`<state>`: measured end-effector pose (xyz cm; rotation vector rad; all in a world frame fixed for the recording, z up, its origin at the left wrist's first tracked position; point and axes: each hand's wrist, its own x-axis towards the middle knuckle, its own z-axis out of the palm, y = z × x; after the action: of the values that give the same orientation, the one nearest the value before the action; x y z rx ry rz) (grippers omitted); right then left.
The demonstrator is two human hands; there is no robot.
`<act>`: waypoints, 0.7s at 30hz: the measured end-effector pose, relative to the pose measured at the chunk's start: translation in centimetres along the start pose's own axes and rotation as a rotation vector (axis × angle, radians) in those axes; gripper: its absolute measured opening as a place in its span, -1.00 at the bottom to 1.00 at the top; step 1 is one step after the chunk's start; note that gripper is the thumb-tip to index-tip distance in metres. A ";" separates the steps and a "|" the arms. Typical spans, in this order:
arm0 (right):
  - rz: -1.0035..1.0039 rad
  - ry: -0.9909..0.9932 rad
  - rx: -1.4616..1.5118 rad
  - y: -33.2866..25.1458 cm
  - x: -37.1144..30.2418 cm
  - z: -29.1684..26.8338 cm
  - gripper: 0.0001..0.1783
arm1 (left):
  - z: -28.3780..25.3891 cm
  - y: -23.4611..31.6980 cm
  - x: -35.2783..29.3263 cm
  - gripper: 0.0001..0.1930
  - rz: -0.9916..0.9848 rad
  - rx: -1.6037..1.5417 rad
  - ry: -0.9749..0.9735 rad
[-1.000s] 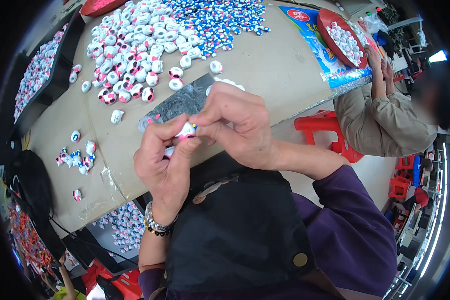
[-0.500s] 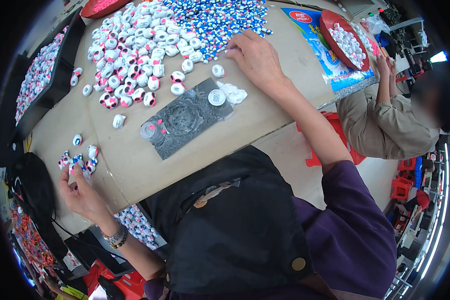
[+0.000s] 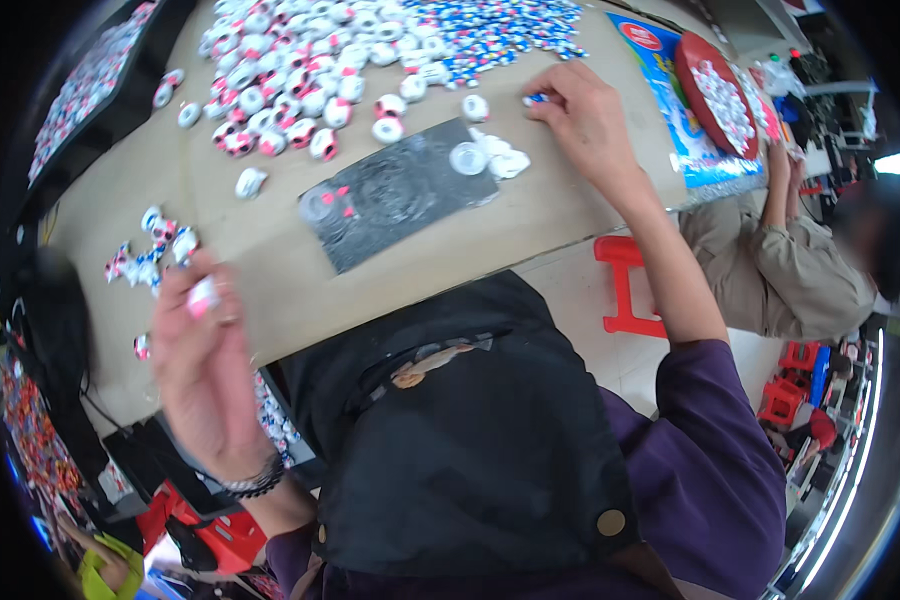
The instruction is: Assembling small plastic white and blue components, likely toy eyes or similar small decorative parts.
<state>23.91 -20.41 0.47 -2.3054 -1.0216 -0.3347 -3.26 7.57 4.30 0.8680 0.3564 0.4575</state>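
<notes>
We clamp a white-and-pink piece (image 3: 203, 297) in our left grip (image 3: 206, 350), a blue piece (image 3: 536, 99) in our right grip (image 3: 587, 118), a grey slab (image 3: 425, 208) between.

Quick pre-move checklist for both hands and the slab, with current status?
1. Left hand has a white-and-pink piece: ok.
2. Right hand pinches a small blue piece: ok.
3. Both hands off the dark slab: ok, one on either side of it.
4. Slab bare: not ok, pink bits and a round disc sit on it.
5. Which way the left hand's piece faces: cannot tell, blurred.
</notes>
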 end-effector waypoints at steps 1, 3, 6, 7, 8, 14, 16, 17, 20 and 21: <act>-0.017 -0.060 -0.044 0.1 -0.1 -0.1 -0.80 | 1.4 -0.6 -0.5 -0.66 -0.072 -0.018 0.049; 0.003 -0.077 -0.046 -0.9 -0.1 -0.9 -0.84 | 2.0 -2.2 -0.4 -0.65 -0.191 -0.157 -0.079; 0.009 -0.113 -0.035 -1.4 0.0 -0.9 -0.80 | 1.7 -4.2 0.5 -0.66 -0.323 -0.410 -0.285; 0.000 -0.118 -0.025 -1.6 0.1 -0.9 -0.80 | 1.7 -4.6 0.5 -0.66 -0.314 -0.408 -0.274; -0.052 -0.136 -0.088 -1.8 0.1 -0.8 -0.81 | 1.8 -5.0 0.4 -0.64 -0.361 -0.500 -0.268; -0.118 -0.165 -0.053 -1.5 -0.3 -0.8 -0.77 | 2.2 -6.0 0.3 -0.57 -0.474 -0.712 -0.273; -0.133 -0.147 0.000 -1.2 -0.5 -0.7 -0.75 | 2.3 -6.4 0.2 -0.58 -0.476 -0.711 -0.241; -0.165 -0.141 0.023 -1.2 -0.5 -0.5 -0.73 | 2.3 -6.5 0.1 -0.58 -0.485 -0.717 -0.250; -0.169 -0.134 0.047 -1.6 -0.7 -0.4 -0.71 | 2.1 -6.0 -0.2 -0.65 -0.454 -0.547 -0.223; -0.151 -0.132 0.064 -1.8 -0.6 -0.3 -0.72 | 2.1 -5.9 -0.3 -0.65 -0.462 -0.553 -0.235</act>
<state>22.19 -20.06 1.19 -2.2221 -1.2577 -0.2076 -1.11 2.78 0.92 0.2765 0.1873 0.0119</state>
